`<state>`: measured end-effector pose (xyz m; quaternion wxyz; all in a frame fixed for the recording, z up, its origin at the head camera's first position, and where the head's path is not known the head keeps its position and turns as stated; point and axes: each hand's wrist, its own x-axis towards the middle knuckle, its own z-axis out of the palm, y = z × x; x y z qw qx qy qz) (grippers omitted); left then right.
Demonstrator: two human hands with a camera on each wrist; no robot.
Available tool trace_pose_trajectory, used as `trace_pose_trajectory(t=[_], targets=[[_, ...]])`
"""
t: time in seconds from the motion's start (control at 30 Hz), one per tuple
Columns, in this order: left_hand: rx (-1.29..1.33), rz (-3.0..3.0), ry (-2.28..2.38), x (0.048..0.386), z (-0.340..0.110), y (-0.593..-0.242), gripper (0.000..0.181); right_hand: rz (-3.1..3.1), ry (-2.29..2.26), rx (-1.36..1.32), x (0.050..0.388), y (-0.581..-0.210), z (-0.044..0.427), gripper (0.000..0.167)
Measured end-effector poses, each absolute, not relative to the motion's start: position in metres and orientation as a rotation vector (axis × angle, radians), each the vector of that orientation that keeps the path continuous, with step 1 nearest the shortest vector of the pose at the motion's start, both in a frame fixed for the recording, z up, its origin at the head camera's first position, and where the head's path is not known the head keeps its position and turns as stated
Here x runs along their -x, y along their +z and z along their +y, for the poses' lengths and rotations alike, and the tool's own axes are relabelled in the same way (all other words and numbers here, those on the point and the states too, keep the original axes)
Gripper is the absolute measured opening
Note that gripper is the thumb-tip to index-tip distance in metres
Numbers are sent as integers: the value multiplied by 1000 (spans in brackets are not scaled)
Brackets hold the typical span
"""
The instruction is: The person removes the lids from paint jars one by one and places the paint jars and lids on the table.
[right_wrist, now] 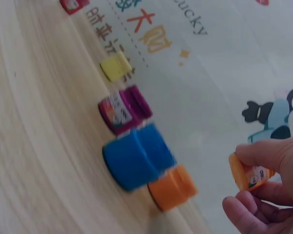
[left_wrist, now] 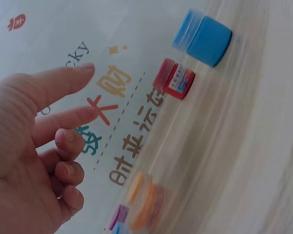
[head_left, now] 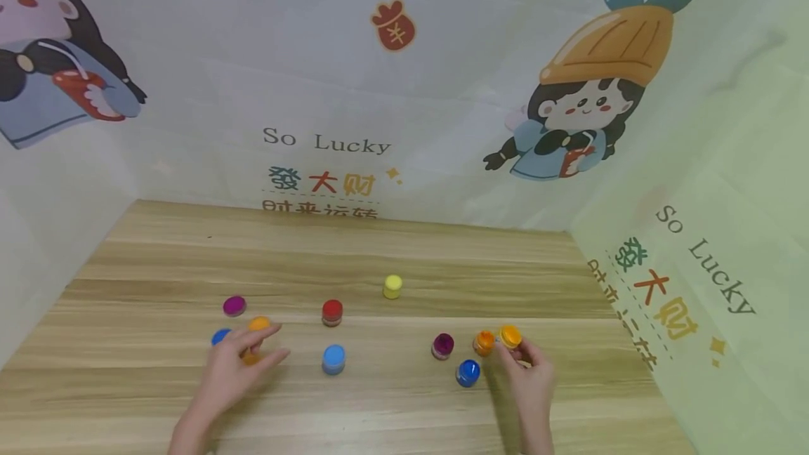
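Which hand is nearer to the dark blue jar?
The right hand, just right of the dark blue jar; the left hand is far to its left, beyond the light blue jar.

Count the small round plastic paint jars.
7: red jar, light blue jar and yellow jar central on the wooden tabletop; purple jar, orange jar and dark blue jar by the right hand; yellow-orange jar in that hand. The left hand may hide others.

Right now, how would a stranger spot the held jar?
Right of centre over the wooden tabletop is the right hand. It pinches the yellow-orange paint jar. Unlike the deeper orange paint jar beside it, this one is held.
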<state>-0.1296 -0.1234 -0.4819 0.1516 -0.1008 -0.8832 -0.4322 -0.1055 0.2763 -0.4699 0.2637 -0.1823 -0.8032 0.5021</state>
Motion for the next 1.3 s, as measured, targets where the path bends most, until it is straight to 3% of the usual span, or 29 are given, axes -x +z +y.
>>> trace_pose_trajectory(t=[0.43,0.83,1.3], targets=[[472,-2366,-1364,135,-93,-471,35,-2322,1309,685,106,-492,304,34],[525,-2339,-1410,136,-81,-467,33,-2422,1230,691,107,-503,311,37],[529,-2331,-1410,135,-80,-466,33,-2460,1116,580,108,-507,311,30]])
